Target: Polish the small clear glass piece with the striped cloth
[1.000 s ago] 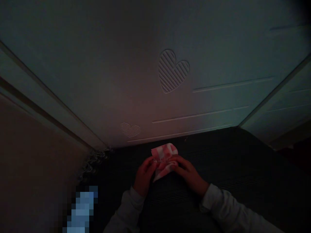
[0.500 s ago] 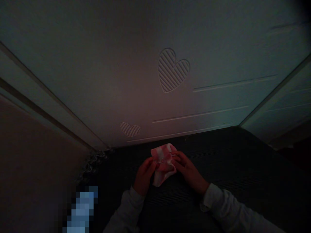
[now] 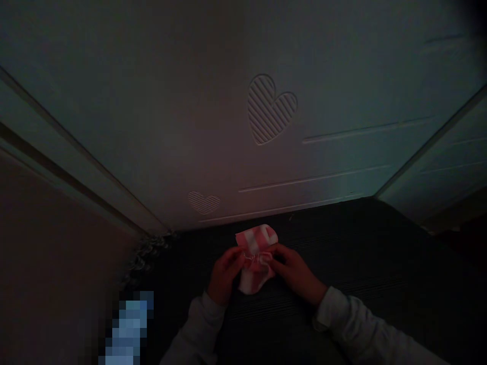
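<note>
At six o'clock, a pink-and-white cloth (image 3: 254, 280) is showing gathered folds; the left hand (image 3: 225, 274) is pinching its nine-o'clock side, the right hand (image 3: 299, 269) its three-o'clock side. Uneven pulling in dim light could be letting them slip.

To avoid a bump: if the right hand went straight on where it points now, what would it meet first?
The pink-and-white cloth, right at the fingertips of the right hand. Beyond it, the left hand might be next, but the dim view leaves depth and exact line unclear.
</note>
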### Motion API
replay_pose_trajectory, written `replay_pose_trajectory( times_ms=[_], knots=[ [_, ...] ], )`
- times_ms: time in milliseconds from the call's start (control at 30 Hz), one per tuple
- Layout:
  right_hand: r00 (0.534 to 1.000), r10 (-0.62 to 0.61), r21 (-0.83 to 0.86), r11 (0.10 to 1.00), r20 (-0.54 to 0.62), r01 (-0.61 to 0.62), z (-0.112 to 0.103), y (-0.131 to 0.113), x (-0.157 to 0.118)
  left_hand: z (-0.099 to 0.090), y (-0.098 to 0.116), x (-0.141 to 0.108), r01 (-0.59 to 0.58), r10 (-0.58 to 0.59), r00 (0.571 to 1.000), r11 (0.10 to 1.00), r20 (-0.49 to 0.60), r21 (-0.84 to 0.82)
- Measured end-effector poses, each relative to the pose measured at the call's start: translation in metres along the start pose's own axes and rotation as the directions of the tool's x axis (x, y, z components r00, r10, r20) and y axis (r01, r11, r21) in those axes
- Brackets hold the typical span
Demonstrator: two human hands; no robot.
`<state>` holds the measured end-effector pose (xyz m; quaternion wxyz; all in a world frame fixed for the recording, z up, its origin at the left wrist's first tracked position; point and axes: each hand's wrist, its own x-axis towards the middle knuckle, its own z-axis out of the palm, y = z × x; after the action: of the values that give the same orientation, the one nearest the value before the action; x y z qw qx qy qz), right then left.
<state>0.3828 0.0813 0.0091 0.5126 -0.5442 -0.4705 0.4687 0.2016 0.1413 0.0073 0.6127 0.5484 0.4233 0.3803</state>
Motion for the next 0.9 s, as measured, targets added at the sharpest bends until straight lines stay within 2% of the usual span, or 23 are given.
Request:
replay_pose_trajectory(
  times_ms=[567, 900],
  knots=[
    [0.999, 0.006, -0.097, 0.995, -0.043, -0.010, -0.0003, 0.0030, -0.0019, 0.0000, -0.0027, 0.0008, 0.002, -0.002, 1.000, 1.000, -0.006, -0.022],
    [1.000, -0.016, -0.130, 0.991, 0.023, 0.019, 0.0008, -0.0017, -0.0031, -0.0015, -0.0065, 0.0012, -0.001, 0.001, 1.000, 1.000, -0.001, -0.027]
  ],
)
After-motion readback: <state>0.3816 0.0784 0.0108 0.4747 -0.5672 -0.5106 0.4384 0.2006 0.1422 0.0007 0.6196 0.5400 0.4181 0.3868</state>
